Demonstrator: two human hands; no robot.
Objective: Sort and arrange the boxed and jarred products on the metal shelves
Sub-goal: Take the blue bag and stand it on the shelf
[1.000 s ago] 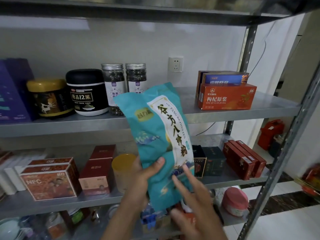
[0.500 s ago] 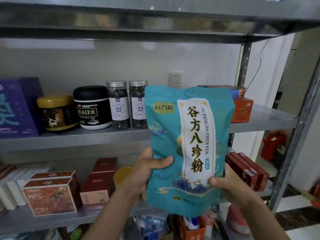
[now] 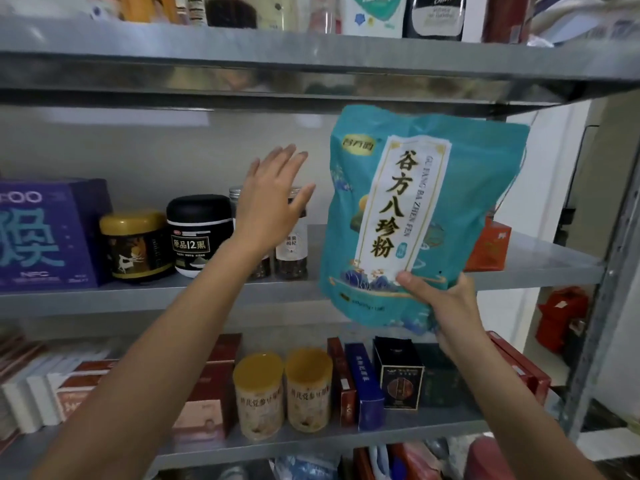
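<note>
- Nearby, both bare forearms are reaching up from the bottom edge, which is cutting off the elbows.
- The right hand (image 3: 440, 299) is pinching the lower right corner of the teal pouch (image 3: 415, 216), thumb on the front and fingers hidden behind it.
- The pouch is hanging upright in the air in front of the middle metal shelf (image 3: 156, 296), reading "谷方八珍粉" and "GU FANG BA ZHEN FEN"; its yellow badge is too blurred to read.
- The left hand (image 3: 273, 206) is holding nothing, palm forward with its fingers straight and slightly spread. It is covering two clear jars (image 3: 291, 251); whether it is touching them cannot be told.
- Two yellow-lidded canisters (image 3: 258, 393) are standing on the lower shelf, their print blurred.
- On the middle shelf a black jar (image 3: 199, 233) is showing "原品12黑", beside a gold-lidded jar (image 3: 136, 245) with a deer picture and a purple box (image 3: 45, 233) marked "NFC".
- The pouch is hiding most of an orange box (image 3: 488, 247).
- The frame is cropping the goods on the top shelf (image 3: 311, 53).
</note>
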